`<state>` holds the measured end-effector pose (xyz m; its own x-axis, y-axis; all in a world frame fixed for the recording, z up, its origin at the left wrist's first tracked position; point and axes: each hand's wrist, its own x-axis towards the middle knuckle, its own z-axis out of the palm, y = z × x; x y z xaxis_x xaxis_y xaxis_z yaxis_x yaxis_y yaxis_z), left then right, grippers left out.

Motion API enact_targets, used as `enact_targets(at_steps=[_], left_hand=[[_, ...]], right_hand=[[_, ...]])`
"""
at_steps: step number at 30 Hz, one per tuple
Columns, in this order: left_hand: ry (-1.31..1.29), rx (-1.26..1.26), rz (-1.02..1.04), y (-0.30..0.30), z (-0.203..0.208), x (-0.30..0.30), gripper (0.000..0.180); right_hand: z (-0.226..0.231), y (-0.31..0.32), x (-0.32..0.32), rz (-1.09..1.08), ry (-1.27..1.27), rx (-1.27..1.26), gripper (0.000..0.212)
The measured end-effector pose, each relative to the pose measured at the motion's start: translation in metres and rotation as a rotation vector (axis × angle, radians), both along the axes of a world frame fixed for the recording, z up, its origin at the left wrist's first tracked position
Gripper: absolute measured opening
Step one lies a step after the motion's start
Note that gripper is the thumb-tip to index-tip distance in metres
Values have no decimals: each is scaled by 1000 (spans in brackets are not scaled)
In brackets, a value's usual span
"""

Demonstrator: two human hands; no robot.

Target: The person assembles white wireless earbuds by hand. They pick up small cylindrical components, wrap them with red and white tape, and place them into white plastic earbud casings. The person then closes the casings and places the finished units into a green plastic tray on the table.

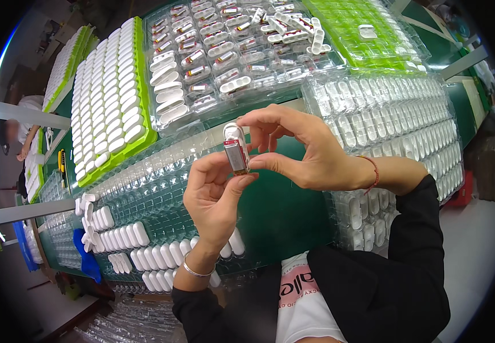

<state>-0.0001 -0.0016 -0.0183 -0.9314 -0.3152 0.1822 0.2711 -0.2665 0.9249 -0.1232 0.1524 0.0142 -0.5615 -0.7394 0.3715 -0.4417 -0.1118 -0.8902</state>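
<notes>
Together, two hands (pixel 259 171) pinch one white case (pixel 236 146).

— What's held there?
— A white oval shell (pixel 233 132), upright above the green bench.
— And against it?
— A small silver cell (pixel 236 155) with red trim, pressed to its front.

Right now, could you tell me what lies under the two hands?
Under the left hand and right hand: bare green table and a clear tray with white capsule shells. The wrists cover some shells.
</notes>
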Motion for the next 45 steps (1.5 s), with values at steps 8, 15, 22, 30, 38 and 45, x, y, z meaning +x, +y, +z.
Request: enact_targets(at_steps=[8,15,22,30,38,45], left_hand=[[1,-81,47,3,-1,-1,32],[97,-155,46,6,-3,0,29],[90,-84,-51,6,-5,4,29],[-188,-207,-75,11,2,-1,42],[-231,-261,-85,2,-1,3,30],[-218,-377,-89,1,-1,-5,13]], right_hand=[[-6,-3,-2,40,-52,-54,51],[-6,-3,5,93,-121,-60,51],[-5,1,11,125,-195,-1,51],[-15,-4,-51,41,-447,-11,35],[-63,-25,-247,-625,976,218,38],[-79,-97,-287,-339,1190,677,18]])
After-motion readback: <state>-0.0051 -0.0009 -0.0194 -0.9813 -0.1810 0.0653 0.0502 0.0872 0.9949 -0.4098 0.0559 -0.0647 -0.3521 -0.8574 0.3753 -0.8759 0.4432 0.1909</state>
